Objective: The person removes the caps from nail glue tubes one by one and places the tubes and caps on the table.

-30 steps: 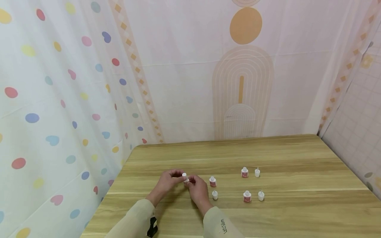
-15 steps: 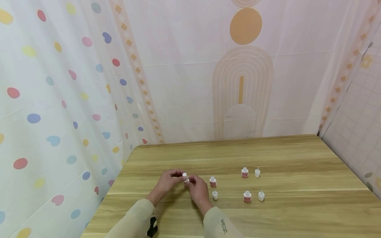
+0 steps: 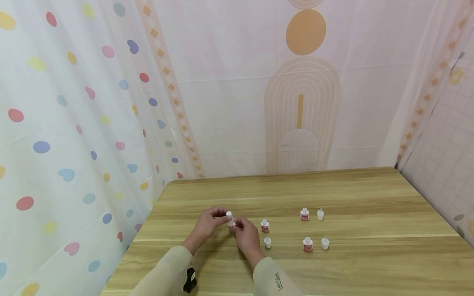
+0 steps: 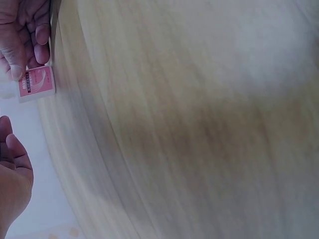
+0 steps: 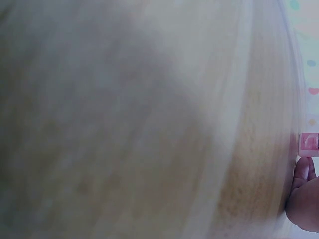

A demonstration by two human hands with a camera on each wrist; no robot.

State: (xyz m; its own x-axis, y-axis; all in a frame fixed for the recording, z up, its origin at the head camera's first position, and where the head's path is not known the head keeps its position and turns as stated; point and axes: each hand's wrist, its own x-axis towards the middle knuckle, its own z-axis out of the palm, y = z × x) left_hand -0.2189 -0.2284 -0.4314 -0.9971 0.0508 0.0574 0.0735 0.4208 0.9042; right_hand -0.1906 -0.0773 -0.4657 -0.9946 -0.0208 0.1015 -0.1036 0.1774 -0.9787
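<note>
My left hand [image 3: 209, 224] pinches the white cap [image 3: 229, 214] of a small bottle between thumb and fingers. The bottle [image 3: 231, 225] is white with a pink-red label, and my right hand [image 3: 247, 236] grips it from the right. In the head view the cap sits just above the bottle; fingers hide most of the body. The left wrist view shows the bottle's label [image 4: 37, 83] facing out beneath the right hand's fingertips. At the right wrist view's edge, part of the same bottle [image 5: 309, 143] appears by a hand.
To the right on the wooden table [image 3: 355, 189] stand three similar bottles: one near [image 3: 307, 245], one far [image 3: 304, 214], one closer to my hand [image 3: 264, 226]. Beside each rests an upturned white cap, such as one cap [image 3: 268, 243], its stem pointing up.
My left hand has risen slightly with the cap, and more of the bottle's white top shows below it. The right hand and the other bottles stay where they were.
</note>
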